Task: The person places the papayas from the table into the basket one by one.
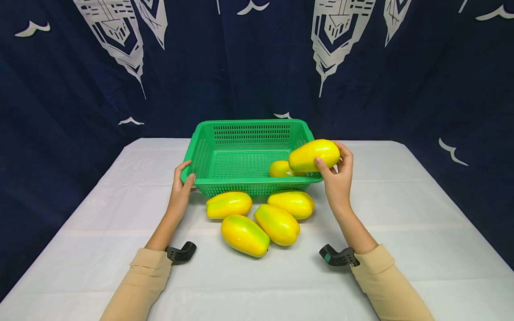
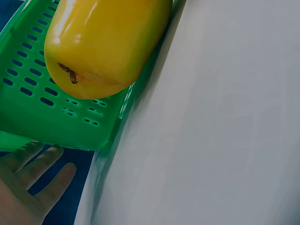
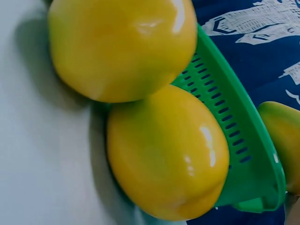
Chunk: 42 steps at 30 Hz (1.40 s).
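A green slotted basket (image 1: 249,181) stands on the white table, with one yellow fruit (image 1: 279,169) inside at its front right. My left hand (image 1: 180,189) grips the basket's front left corner; in the left wrist view its fingers (image 2: 40,171) lie at the basket's edge. Over the basket's front right corner, my right hand (image 1: 338,176) holds a yellow-green fruit (image 1: 314,155) between thumb and fingers. In the right wrist view that held fruit (image 3: 282,145) shows at the right edge, and the hand is mostly out of frame.
Several yellow-green fruits lie on the table in front of the basket, among them one at the left (image 1: 229,205) and one nearest me (image 1: 245,236). A dark blue curtain (image 1: 241,67) with white drawings hangs behind the table (image 1: 257,294).
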Tool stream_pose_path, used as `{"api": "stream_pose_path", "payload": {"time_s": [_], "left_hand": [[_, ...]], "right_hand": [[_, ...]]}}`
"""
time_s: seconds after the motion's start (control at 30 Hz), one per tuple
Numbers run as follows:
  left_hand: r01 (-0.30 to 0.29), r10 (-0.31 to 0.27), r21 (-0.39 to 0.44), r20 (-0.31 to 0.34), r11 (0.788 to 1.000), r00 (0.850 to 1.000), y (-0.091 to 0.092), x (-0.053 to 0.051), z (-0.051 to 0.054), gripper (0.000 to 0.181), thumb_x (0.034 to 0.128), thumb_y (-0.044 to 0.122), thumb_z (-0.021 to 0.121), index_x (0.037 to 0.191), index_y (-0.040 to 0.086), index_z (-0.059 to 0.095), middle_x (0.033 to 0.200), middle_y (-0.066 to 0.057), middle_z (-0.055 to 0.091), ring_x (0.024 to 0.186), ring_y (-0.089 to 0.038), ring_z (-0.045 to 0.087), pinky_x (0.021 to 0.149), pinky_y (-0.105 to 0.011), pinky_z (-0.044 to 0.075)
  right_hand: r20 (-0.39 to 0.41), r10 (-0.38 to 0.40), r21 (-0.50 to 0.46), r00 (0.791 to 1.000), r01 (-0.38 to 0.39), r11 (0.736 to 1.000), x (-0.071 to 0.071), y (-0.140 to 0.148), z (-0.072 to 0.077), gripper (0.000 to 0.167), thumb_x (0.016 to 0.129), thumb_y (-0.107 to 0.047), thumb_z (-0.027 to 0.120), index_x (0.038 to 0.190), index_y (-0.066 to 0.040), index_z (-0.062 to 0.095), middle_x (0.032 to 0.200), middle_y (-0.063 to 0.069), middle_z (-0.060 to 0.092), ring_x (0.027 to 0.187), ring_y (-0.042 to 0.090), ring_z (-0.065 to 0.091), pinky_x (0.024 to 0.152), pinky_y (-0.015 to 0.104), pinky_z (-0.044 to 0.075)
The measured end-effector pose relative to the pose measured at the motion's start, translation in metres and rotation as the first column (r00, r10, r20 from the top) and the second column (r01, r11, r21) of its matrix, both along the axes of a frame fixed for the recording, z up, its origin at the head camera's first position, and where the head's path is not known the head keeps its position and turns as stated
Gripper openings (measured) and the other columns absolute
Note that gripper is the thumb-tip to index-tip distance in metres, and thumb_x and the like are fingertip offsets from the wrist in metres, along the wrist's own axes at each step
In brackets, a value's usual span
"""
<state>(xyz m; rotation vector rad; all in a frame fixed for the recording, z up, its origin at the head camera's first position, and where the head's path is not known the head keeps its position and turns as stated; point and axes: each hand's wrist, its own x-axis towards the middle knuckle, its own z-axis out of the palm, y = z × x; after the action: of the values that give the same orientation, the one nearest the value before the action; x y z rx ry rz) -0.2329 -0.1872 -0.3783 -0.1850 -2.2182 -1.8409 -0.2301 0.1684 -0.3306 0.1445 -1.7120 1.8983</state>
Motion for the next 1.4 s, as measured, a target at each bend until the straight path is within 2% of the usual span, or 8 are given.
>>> {"api": "stream_pose_path", "payload": {"time_s": [0.23, 0.4, 0.63, 0.83, 1.17, 1.4], "left_hand": [[0.006, -0.006, -0.007, 0.005, 1.0, 1.0, -0.0005, -0.0003, -0.0008, 0.049, 0.0962, 0.033, 0.038, 0.141, 0.021, 0.022, 0.13, -0.017, 0.036, 0.087, -0.009, 0.046, 0.085, -0.043, 0.038], [-0.002, 0.002, -0.013, 0.003, 1.0, 1.0, -0.0004, -0.0008, -0.0006, 0.049, 0.0963, 0.032, 0.038, 0.141, 0.021, 0.022, 0.121, -0.017, 0.038, 0.088, -0.01, 0.045, 0.085, -0.042, 0.039], [-0.008, 0.008, 0.004, 0.003, 1.0, 1.0, 0.0, -0.0012, -0.0003, 0.048, 0.0959, 0.031, 0.039, 0.14, 0.021, 0.024, 0.111, -0.005, 0.036, 0.092, -0.016, 0.041, 0.084, -0.041, 0.039], [-0.008, 0.009, -0.009, 0.005, 1.0, 1.0, -0.0001, -0.0016, -0.0009, 0.049, 0.0963, 0.031, 0.038, 0.141, 0.02, 0.022, 0.118, -0.014, 0.038, 0.091, -0.012, 0.043, 0.084, -0.038, 0.039], [-0.004, 0.004, 0.0, 0.003, 1.0, 1.0, -0.0002, 0.0007, 0.0013, 0.048, 0.0965, 0.029, 0.038, 0.141, 0.02, 0.023, 0.129, -0.017, 0.035, 0.091, -0.009, 0.044, 0.083, -0.034, 0.04], [0.003, -0.003, -0.001, 0.007, 1.0, 1.0, 0.0001, 0.0012, 0.0015, 0.049, 0.0964, 0.029, 0.037, 0.142, 0.021, 0.021, 0.13, -0.017, 0.033, 0.094, -0.011, 0.042, 0.084, -0.035, 0.039]], "right_hand": [[0.041, 0.002, 0.116, 0.999, -0.007, 0.993, -0.0008, -0.0038, -0.0075, 0.057, 0.082, -0.007, 0.065, 0.131, -0.013, 0.038, 0.126, -0.006, 0.041, 0.11, 0.009, 0.043, 0.093, 0.019, 0.039], [0.038, 0.001, 0.165, 0.999, -0.007, 0.986, -0.0023, -0.0041, -0.0095, 0.059, 0.08, -0.006, 0.066, 0.132, -0.011, 0.038, 0.129, -0.002, 0.04, 0.11, 0.009, 0.041, 0.096, 0.025, 0.037], [0.06, -0.036, 0.275, 0.998, 0.018, 0.961, -0.0022, -0.0054, -0.0089, 0.057, 0.08, -0.01, 0.068, 0.13, -0.011, 0.041, 0.13, 0.006, 0.035, 0.114, 0.011, 0.039, 0.1, 0.031, 0.037], [0.061, -0.048, 0.333, 0.997, 0.025, 0.943, -0.0012, -0.0043, -0.0072, 0.057, 0.08, -0.015, 0.069, 0.13, -0.011, 0.041, 0.13, 0.009, 0.035, 0.118, 0.017, 0.039, 0.101, 0.038, 0.037], [0.077, -0.045, 0.47, 0.996, 0.004, 0.882, -0.0036, -0.0021, -0.0079, 0.059, 0.081, -0.019, 0.068, 0.132, -0.012, 0.04, 0.131, 0.013, 0.034, 0.12, 0.024, 0.041, 0.104, 0.041, 0.035], [0.076, -0.068, 0.559, 0.995, 0.014, 0.829, -0.0031, -0.0013, -0.0098, 0.049, 0.082, -0.017, 0.067, 0.123, -0.002, 0.046, 0.132, 0.015, 0.037, 0.123, 0.026, 0.038, 0.105, 0.038, 0.034]]}}
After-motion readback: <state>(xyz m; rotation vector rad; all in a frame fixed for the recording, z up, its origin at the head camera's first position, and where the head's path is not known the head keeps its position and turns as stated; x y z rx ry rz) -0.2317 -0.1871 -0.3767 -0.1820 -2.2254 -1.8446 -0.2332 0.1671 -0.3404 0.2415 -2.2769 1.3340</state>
